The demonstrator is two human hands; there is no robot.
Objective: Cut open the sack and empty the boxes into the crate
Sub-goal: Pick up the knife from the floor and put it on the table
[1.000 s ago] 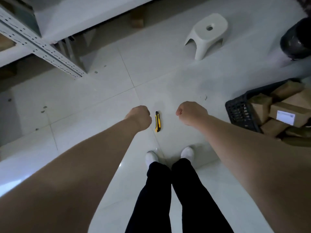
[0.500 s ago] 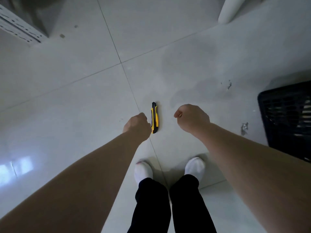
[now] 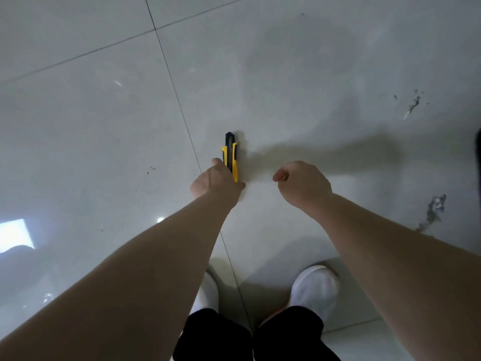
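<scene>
A yellow and black utility knife lies on the pale floor tiles, pointing away from me. My left hand is down on its near end, thumb on the left side and a fingertip on the right side of the handle, gripping it. My right hand hovers a little to the right of the knife as a loose fist with nothing in it. A dark sliver at the right edge may be the black crate. The sack and the boxes are out of view.
My feet in white shoes and black trousers stand just behind the hands. Scraps and scuff marks dot the floor at the right. A tile joint runs diagonally under the knife.
The view has dropped closer to the floor and the crate has slid out of sight. My left hand moved from beside the knife onto its handle. The right hand stays a fist.
</scene>
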